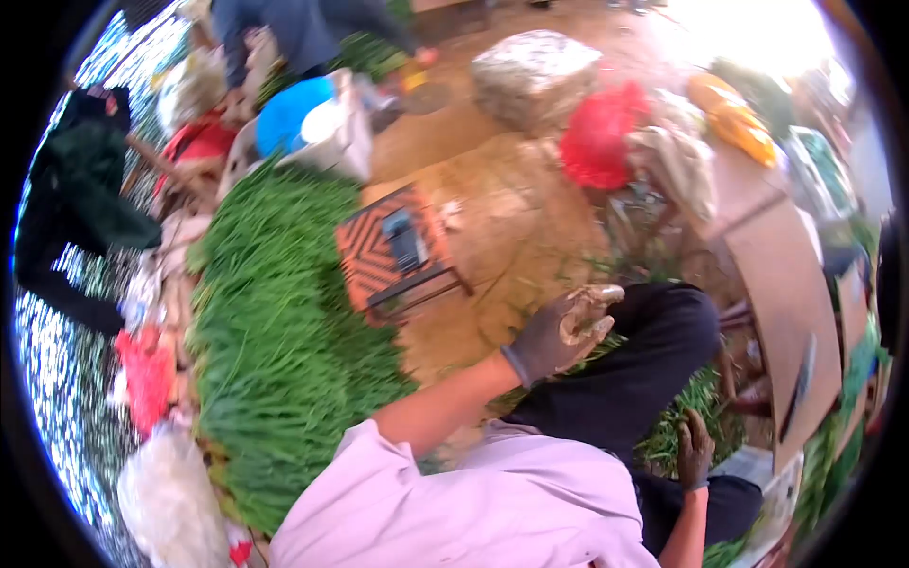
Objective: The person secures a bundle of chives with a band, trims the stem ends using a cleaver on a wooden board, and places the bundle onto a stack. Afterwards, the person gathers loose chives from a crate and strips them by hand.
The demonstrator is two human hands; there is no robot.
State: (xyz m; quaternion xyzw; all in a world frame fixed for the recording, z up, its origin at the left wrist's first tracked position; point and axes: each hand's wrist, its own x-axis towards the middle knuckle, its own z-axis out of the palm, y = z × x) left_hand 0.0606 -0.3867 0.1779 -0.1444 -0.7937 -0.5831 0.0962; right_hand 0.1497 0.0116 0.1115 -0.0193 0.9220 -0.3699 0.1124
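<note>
The biggest thing in my head view is the pile of greens [284, 341], long thin blades heaped on the left of the brown floor [502, 237]. The wearer's pale shirt [530, 502] fills the bottom, with dark trousers [615, 379] bent at the knees to its right. Along the right side I have a brown bench [781, 312] with a long dark blade-like tool [803, 383] lying on it. A co-worker [275, 38] in dark clothing leans in at the top left, near a blue basin [289, 118] and a white box [355, 142]. Further right on the floor is a bulky, pale wrapped block [535, 71]; past it I see a red bag [601, 137], then a yellow bag [734, 118]. A cloudy white bag [175, 502] sits at the lower left, below a smaller pinkish-red bag [147, 379]. Beside the pile stands a low stool [365, 246], its top striped orange and black, carrying a dark, flat phone-like item [405, 248]; any marking on it is too blurred for me to read. More loose greens [677, 402] lie between and around the knees. Both hands wear dark, soiled gloves. The left hand [589, 317] is raised near the upper knee, thumb and fingers curved with a clear gap between them, and I see nothing in its grasp. The right hand [696, 440] is smaller in view, over the lower leg beside the loose greens, fingers parted and mostly extended, with nothing visible held.
</note>
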